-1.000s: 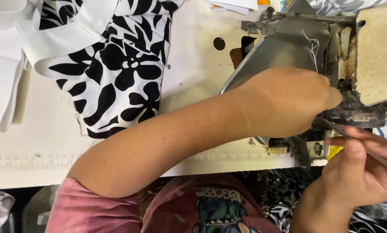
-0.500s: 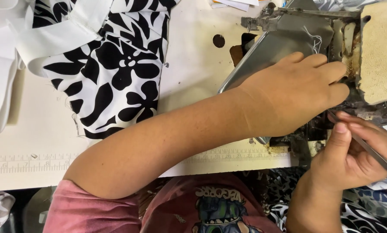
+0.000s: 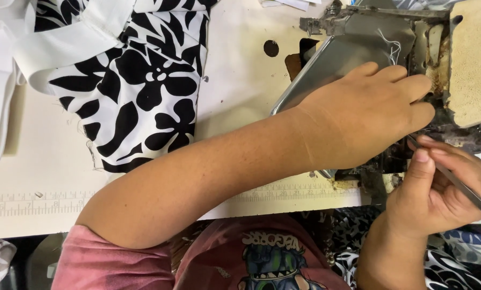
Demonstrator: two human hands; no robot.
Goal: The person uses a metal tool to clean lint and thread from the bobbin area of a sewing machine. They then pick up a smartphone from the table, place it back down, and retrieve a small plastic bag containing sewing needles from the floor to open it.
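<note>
Floral fabric (image 3: 138,86), white cloth (image 3: 4,64), ruler strip (image 3: 31,204)

The left hand (image 3: 369,115) and forearm cover the metal plate (image 3: 348,53), blocking access from 9 o'clock. Bare table (image 3: 240,91) at 10 o'clock stays passable beside the floral fabric (image 3: 138,91).

At ten o'clock lies the fabric (image 3: 138,86), white with a black flower-and-leaf print, on a cream table (image 3: 240,91). At two o'clock the metal plate (image 3: 353,51) is silver-grey, the pad (image 3: 474,59) sandy beige. At six o'clock the sleeve (image 3: 111,263) is pink.
</note>
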